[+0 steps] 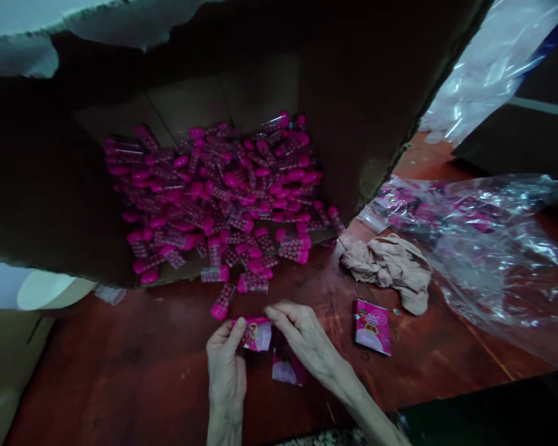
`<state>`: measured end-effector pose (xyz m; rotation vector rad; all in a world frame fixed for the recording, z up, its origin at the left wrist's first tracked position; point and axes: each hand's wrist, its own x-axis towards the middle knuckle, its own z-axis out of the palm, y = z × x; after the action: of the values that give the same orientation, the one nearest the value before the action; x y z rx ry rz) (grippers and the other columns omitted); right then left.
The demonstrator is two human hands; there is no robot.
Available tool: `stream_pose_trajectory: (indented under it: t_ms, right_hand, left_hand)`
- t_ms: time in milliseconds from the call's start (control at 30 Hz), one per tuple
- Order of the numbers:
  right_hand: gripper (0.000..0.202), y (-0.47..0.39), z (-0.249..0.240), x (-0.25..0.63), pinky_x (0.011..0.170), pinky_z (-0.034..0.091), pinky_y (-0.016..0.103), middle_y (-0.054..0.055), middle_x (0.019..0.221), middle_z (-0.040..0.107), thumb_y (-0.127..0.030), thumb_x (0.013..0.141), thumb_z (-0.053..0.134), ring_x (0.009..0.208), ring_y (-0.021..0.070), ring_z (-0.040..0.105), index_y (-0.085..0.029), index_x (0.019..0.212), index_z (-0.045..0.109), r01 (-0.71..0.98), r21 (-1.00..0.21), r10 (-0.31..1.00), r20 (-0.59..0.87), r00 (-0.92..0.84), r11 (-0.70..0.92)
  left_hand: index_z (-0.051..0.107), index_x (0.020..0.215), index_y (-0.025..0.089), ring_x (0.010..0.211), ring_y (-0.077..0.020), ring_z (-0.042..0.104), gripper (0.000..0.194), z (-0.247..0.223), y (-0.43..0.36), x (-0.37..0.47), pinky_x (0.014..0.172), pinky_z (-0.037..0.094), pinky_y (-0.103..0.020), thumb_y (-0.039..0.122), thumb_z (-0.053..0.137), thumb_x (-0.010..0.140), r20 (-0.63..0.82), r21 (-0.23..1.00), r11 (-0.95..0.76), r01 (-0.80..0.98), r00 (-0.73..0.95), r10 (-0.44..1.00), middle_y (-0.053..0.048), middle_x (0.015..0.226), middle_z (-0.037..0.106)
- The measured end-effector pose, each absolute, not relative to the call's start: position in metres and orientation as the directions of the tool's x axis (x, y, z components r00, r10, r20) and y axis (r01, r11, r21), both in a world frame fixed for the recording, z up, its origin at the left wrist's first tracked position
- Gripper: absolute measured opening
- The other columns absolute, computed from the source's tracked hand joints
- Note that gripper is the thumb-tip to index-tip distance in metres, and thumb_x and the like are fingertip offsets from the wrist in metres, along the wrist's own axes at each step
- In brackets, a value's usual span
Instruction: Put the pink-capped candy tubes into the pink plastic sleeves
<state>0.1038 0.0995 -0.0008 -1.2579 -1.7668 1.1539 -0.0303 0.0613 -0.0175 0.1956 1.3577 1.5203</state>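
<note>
My left hand pinches the left end of a small pink printed wrapper between thumb and fingers. At the wrapper's upper right corner is my right hand, its fingers drawn together and slightly blurred; whether they grip the wrapper is hard to see. Under the right hand, another pink wrapper lies partly hidden on the red-brown table. Just above my hands lies a clear tube with a pink cap, one of many spilling from the cardboard box.
A large cardboard box on its side holds a heap of pink-capped tubes. To the right are a stack of pink wrappers, a crumpled cloth and a clear plastic bag on the table.
</note>
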Motion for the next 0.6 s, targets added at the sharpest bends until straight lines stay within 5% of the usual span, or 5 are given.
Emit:
stream_pose_trajectory:
  t_ms: [133,233,433,600]
  right_hand:
    - [0.033,0.133,0.000,0.090,0.079,0.044,0.032,0.012,0.105,0.058,-0.011,0.085,0.042,0.094,0.0223,0.054,-0.014,0.115,0.056,0.648,-0.732,0.976,0.110,-0.188,0.208]
    - [0.044,0.155,-0.005,0.080,0.089,0.038,0.044,0.019,0.116,0.053,0.000,0.078,0.040,0.108,0.0304,0.046,-0.012,0.116,0.056,0.703,-0.680,0.977,0.107,-0.183,0.206]
    - [0.034,0.167,-0.014,0.081,0.091,0.035,0.044,0.017,0.110,0.057,-0.003,0.080,0.039,0.106,0.0298,0.045,-0.012,0.103,0.062,0.692,-0.692,0.977,0.112,-0.180,0.206]
    - [0.024,0.149,-0.003,0.104,0.074,0.044,0.034,0.012,0.089,0.062,-0.016,0.088,0.036,0.083,0.0226,0.055,-0.011,0.093,0.059,0.620,-0.774,0.990,0.077,-0.114,0.131]
  left_hand:
    - [0.068,0.065,0.013,0.053,-0.0083,0.058,0.022,-0.016,0.063,-0.042,0.056,0.047,-0.019,0.020,0.081,0.049,-0.518,0.778,0.104,-0.620,-0.537,0.666,0.000,0.058,0.067]
    - [0.067,0.065,0.011,0.051,-0.0077,0.057,0.024,-0.012,0.066,-0.044,0.054,0.047,-0.018,0.019,0.082,0.047,-0.518,0.773,0.068,-0.631,-0.566,0.641,0.000,0.057,0.066]
    - [0.067,0.065,0.012,0.052,-0.0082,0.058,0.025,-0.004,0.073,-0.039,0.056,0.047,-0.019,0.021,0.081,0.046,-0.495,0.767,0.003,-0.642,-0.588,0.640,0.000,0.059,0.067]
    - [0.065,0.063,0.013,0.054,-0.0081,0.059,0.024,0.003,0.076,-0.035,0.059,0.047,-0.020,0.024,0.081,0.048,-0.459,0.787,-0.046,-0.615,-0.633,0.623,0.001,0.060,0.067]
